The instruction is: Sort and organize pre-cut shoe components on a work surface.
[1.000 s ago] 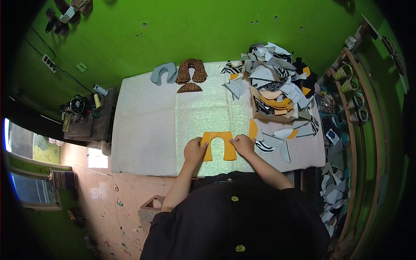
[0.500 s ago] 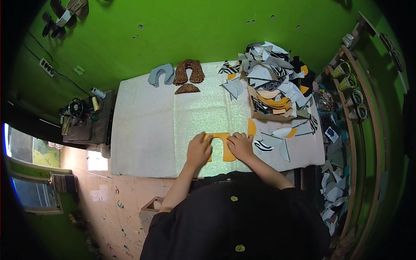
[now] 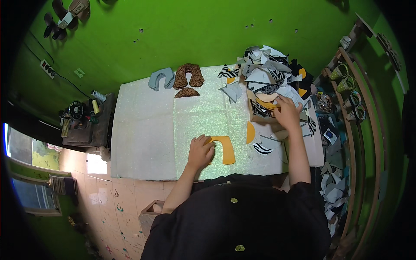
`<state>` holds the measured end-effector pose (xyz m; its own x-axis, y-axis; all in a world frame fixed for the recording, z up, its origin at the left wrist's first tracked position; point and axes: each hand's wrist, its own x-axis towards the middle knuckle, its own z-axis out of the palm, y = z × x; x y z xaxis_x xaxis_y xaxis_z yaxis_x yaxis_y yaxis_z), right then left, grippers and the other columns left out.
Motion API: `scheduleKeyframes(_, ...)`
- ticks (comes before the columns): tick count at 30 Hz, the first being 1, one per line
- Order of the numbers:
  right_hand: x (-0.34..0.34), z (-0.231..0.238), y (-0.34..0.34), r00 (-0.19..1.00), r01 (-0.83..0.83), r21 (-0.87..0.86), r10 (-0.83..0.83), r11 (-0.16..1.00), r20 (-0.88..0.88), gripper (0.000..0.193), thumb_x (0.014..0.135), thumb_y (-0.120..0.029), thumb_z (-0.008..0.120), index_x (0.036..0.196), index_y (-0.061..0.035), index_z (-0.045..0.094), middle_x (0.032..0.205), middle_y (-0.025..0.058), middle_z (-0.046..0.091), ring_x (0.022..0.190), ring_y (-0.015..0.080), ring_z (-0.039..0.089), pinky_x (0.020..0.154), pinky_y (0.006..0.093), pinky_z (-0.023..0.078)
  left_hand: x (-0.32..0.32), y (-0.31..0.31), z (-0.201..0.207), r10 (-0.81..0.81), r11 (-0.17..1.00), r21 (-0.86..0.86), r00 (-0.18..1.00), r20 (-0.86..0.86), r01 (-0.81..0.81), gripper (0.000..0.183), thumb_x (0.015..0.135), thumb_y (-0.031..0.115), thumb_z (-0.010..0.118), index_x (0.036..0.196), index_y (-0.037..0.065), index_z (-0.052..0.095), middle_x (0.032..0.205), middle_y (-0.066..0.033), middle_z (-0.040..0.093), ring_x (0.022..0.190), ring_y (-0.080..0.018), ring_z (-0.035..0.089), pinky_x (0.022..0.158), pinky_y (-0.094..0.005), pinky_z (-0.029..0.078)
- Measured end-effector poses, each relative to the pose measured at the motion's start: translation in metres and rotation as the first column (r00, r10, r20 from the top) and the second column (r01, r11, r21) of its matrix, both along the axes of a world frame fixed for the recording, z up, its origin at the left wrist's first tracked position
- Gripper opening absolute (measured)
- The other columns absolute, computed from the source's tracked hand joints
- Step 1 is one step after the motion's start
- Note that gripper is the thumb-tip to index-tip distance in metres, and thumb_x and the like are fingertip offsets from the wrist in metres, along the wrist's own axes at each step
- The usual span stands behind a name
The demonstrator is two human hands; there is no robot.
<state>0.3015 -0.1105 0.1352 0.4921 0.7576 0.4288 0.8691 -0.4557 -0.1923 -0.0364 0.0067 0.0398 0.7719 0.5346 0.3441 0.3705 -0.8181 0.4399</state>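
Observation:
A yellow U-shaped cut piece (image 3: 228, 151) lies on the table in front of me. My left hand (image 3: 202, 151) rests on its left arm with the fingers laid over it, hiding that side. Further right, my right hand (image 3: 287, 114) is at a cardboard box (image 3: 259, 116) heaped with scraps. Its fingers are apart and reach to the curved yellow pieces (image 3: 265, 104) there; whether they touch one I cannot tell. Between the U-shaped piece and the box lies a yellow half-round piece (image 3: 250, 132).
Grey U-shaped pieces (image 3: 161, 79) and a leopard-print stack (image 3: 189, 76) sit at the table's back, a leopard-print half-round (image 3: 187, 92) before them. Zebra and grey offcuts (image 3: 262, 148) lie right. A sewing machine (image 3: 77, 110) stands left; a wooden rack (image 3: 346, 65) holds shoes right.
My right hand has left the yellow U-shaped piece and moved right and away from me to the scrap box. My left hand has stayed on the piece.

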Motion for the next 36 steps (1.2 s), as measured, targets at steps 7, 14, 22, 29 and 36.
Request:
scheduleKeyframes(7, 0.016, 0.0, -0.011, 0.99, 0.024, -0.141, -0.043, 0.99, -0.133, 0.013, 0.077, -0.021, 0.067, 0.074, -0.0087, 0.067, 0.075, 0.0048, 0.065, 0.092, 0.021, 0.059, 0.098, 0.0585, 0.019, 0.009, 0.007, 0.015, -0.044, 0.999, 0.023, 0.996, 0.083, 0.042, 0.018, 0.077, 0.016, 0.064, 0.094, 0.011, 0.069, 0.113, -0.0099, 0.059, 0.112, -0.0296, 0.051, 0.093, -0.0416, 0.038)
scheduleKeyframes(14, 0.022, 0.026, -0.007, 0.867, -0.001, 0.059, 0.03, 0.998, -0.498, 0.028, 0.086, -0.028, 0.063, 0.078, -0.0026, 0.068, 0.069, 0.0077, 0.065, 0.056, 0.0214, 0.058, 0.07, 0.0334, 0.043, 0.022, 0.009, 0.036, -0.07, 0.996, 0.059, 0.981, 0.18, 0.061, 0.017, 0.076, 0.015, 0.065, 0.092, 0.01, 0.069, 0.11, -0.0094, 0.059, 0.109, -0.0292, 0.052, 0.091, -0.0408, 0.039)
scheduleKeyframes(22, 0.025, 0.049, 0.015, 0.78, 0.185, 0.622, 0.271, 0.761, -0.564, 0.014, 0.088, -0.008, 0.058, 0.087, 0.0031, 0.066, 0.082, 0.0087, 0.066, 0.072, 0.0135, 0.061, 0.069, 0.025, 0.047, 0.039, 0.004, 0.063, -0.082, 0.996, 0.058, 0.96, 0.268, 0.069, 0.014, 0.077, 0.013, 0.065, 0.09, 0.01, 0.069, 0.106, -0.01, 0.059, 0.105, -0.0295, 0.053, 0.089, -0.0409, 0.041)
scheduleKeyframes(29, 0.038, 0.068, 0.019, 0.922, -0.104, 0.66, 0.321, 0.744, -0.216, 0.017, 0.084, -0.005, 0.058, 0.096, -0.0071, 0.07, 0.091, 0.0063, 0.064, 0.074, 0.0156, 0.06, 0.065, 0.026, 0.045, 0.047, 0.002, 0.078, -0.089, 0.996, 0.035, 0.946, 0.312, 0.082, 0.013, 0.078, 0.013, 0.065, 0.089, 0.01, 0.069, 0.105, -0.0103, 0.059, 0.105, -0.0303, 0.053, 0.09, -0.0415, 0.041)
scheduleKeyframes(36, -0.004, 0.11, 0.023, 0.879, -0.22, 0.506, 0.395, 0.834, -0.269, 0.017, 0.084, -0.01, 0.053, 0.093, -0.0054, 0.067, 0.066, 0.0081, 0.061, 0.059, 0.0235, 0.056, 0.072, 0.0343, 0.041, 0.051, 0.006, 0.096, -0.005, 0.995, -0.092, 0.916, 0.401, 0.046, 0.022, 0.079, 0.012, 0.063, 0.1, 0.006, 0.064, 0.109, -0.0131, 0.057, 0.106, -0.0302, 0.052, 0.092, -0.0394, 0.04)
